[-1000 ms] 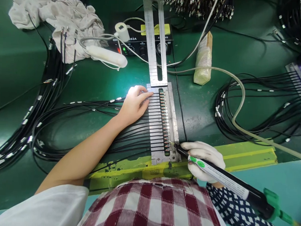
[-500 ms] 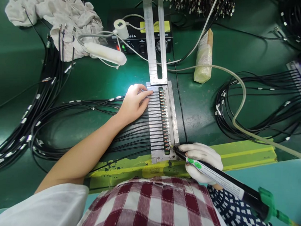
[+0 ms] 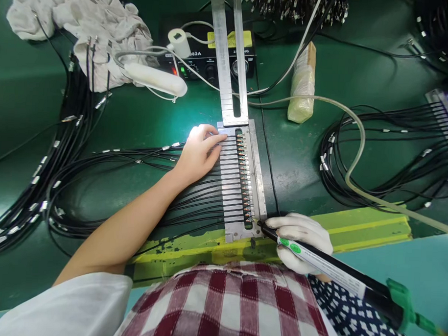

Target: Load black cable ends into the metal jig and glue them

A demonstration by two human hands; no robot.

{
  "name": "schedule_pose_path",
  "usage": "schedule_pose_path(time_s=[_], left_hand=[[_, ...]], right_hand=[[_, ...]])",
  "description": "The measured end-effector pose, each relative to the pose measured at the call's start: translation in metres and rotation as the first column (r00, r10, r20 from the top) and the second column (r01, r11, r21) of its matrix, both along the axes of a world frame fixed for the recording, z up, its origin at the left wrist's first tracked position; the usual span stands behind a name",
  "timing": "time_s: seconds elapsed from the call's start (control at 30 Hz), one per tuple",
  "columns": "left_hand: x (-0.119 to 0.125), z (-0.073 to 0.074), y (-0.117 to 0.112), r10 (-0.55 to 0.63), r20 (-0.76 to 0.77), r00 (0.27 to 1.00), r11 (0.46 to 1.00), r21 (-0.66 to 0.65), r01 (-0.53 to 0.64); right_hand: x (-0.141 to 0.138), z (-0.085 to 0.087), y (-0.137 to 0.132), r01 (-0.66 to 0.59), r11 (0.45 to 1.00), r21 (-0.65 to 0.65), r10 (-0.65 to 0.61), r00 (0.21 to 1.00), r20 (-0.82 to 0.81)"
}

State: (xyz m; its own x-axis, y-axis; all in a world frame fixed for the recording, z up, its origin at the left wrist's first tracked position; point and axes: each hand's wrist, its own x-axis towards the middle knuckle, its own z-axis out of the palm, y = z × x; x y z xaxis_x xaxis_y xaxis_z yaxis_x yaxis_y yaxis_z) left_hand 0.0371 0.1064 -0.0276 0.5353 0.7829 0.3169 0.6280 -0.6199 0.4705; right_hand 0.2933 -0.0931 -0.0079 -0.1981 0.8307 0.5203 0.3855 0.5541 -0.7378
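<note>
A metal fixture lies in front of me, holding a row of black cables side by side with their small connector ends in its long slot. My bare left hand rests at the fixture's upper left edge over the cables, fingers stretched out and index fingertip touching the plate. My gloved right hand grips a black dispensing syringe with a green cap on its rear. The syringe's tip points at the lowest connectors; whether it touches one I cannot tell.
A slotted metal bar extends from the fixture's far end. Behind stand a dispenser box and a white lamp. Cable bundles lie left, a cable coil right, beside a wrapped block. A clear hose crosses the right side.
My right hand and the syringe have shifted very slightly, a little downward in the view. The left hand stays in place on the fixture.
</note>
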Motion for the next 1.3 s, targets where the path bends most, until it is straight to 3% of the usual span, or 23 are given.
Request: schedule_pose_path(time_s=[1.3], left_hand=[[-0.0003,-0.0008,0.0002,-0.011,0.002,1.000,1.000,0.025,0.011]], right_hand=[[-0.0039,0.0073,0.0060,0.054,0.998,-0.028,-0.053,0.999,0.011]])
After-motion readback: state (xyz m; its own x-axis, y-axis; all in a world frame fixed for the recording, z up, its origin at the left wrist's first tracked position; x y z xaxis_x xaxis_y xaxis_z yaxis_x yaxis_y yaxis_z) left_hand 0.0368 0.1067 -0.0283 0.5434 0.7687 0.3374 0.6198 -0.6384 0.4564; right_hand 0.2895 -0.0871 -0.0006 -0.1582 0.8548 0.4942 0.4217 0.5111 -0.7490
